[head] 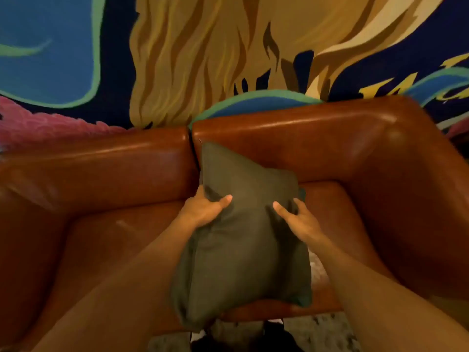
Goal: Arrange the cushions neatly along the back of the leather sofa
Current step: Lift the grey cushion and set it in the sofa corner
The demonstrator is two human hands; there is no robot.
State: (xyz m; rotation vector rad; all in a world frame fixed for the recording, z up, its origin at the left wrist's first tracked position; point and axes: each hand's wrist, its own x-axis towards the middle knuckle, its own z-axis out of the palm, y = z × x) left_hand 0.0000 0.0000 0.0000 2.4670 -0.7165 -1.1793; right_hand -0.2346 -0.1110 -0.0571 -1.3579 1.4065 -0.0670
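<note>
A dark grey-green cushion (243,250) is held in front of me over the brown leather sofa (101,168). Its top corner leans near the seam between the two back sections. My left hand (203,209) grips the cushion's left edge, thumb on the front. On the right edge, my right hand (299,219) holds it the same way. The cushion's lower end hangs past the seat's front edge. No other cushion is in view.
The sofa's right armrest (416,189) curves round close on the right. A bright painted mural (203,59) covers the wall behind the backrest. A speckled carpet (327,334) shows below the seat's front edge.
</note>
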